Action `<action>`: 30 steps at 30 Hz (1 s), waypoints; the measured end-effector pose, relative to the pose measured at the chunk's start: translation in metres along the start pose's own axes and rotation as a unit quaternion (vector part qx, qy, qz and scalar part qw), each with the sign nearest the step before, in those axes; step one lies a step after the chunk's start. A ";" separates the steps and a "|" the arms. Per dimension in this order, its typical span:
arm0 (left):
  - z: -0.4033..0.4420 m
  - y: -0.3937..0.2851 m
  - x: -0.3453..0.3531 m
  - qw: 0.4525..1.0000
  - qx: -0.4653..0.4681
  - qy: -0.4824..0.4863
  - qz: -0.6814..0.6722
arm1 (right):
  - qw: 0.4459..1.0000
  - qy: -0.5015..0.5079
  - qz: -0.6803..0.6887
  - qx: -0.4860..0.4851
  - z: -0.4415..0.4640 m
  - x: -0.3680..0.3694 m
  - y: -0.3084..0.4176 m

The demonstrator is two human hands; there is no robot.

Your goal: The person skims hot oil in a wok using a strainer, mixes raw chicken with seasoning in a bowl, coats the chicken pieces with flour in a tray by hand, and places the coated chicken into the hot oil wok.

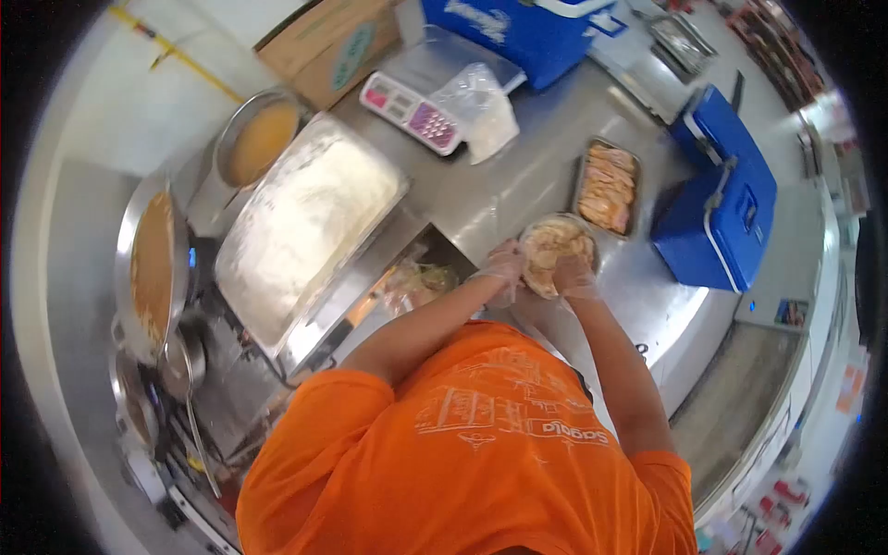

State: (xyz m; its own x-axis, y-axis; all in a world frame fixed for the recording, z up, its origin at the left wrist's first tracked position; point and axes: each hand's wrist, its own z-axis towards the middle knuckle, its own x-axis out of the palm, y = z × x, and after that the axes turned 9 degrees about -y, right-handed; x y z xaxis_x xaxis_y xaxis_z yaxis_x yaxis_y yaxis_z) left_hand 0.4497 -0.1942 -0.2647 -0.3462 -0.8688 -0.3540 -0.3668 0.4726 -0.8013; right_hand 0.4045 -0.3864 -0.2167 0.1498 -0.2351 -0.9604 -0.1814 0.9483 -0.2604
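Note:
A round bowl (558, 242) of pale, coated raw meat stands on the steel table near its front edge. My left hand (504, 268), in a clear plastic glove, is at the bowl's left rim, its fingers closed on that rim. Inside the bowl's right part is my right hand (575, 277), also gloved, with its fingers down in the meat; the fingertips are hidden. Just behind and to the right of the bowl lies a metal tray (608, 188) with rows of raw meat pieces.
Left of my arms sit a large tray of white flour (305, 213), a pot of orange liquid (264, 139) and a wide pan of batter (153, 268). A scale (416, 111) with a plastic bag stands behind. Blue coolers (726, 213) are at right and back.

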 end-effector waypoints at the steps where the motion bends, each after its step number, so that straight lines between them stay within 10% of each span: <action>1: -0.002 -0.006 -0.002 0.999 -0.001 0.003 0.032 | 0.998 0.033 0.044 0.029 0.001 -0.003 0.004; 6: 0.001 -0.012 -0.015 0.919 0.255 0.062 0.294 | 0.969 0.230 0.088 -0.006 0.021 -0.107 -0.043; 8: -0.043 -0.053 -0.042 0.802 0.380 0.105 0.449 | 0.984 0.150 0.086 0.048 0.002 -0.141 -0.055; 11: -0.059 -0.038 -0.034 0.838 0.402 0.012 0.369 | 0.993 0.107 0.032 0.031 -0.021 -0.150 -0.058; 12: -0.065 -0.038 -0.028 0.968 0.228 0.023 0.106 | 0.995 0.098 0.012 0.002 -0.019 -0.148 -0.056; 13: -0.074 -0.042 -0.029 0.985 0.028 0.026 -0.166 | 0.995 0.089 0.041 0.014 -0.013 -0.147 -0.052; 14: -0.082 -0.043 -0.035 0.890 -0.174 0.023 -0.420 | 0.994 0.080 0.073 0.026 -0.007 -0.147 -0.044; 22: -0.151 -0.089 -0.140 0.884 -0.113 -0.128 -0.436 | 0.984 -0.040 0.169 0.046 0.073 -0.171 0.040; 30: -0.124 -0.086 -0.348 0.907 -0.025 -0.167 -0.385 | 0.889 -0.112 0.412 -0.166 0.249 -0.233 0.141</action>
State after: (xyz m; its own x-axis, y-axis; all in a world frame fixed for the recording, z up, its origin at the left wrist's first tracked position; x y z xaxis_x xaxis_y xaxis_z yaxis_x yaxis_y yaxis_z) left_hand 0.4946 0.0861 -0.0128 0.3081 -0.9362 0.1689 -0.4305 -0.2956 -0.8528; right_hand 0.5860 -0.1448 -0.0046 0.0161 0.5944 -0.8040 -0.5901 0.6548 0.4723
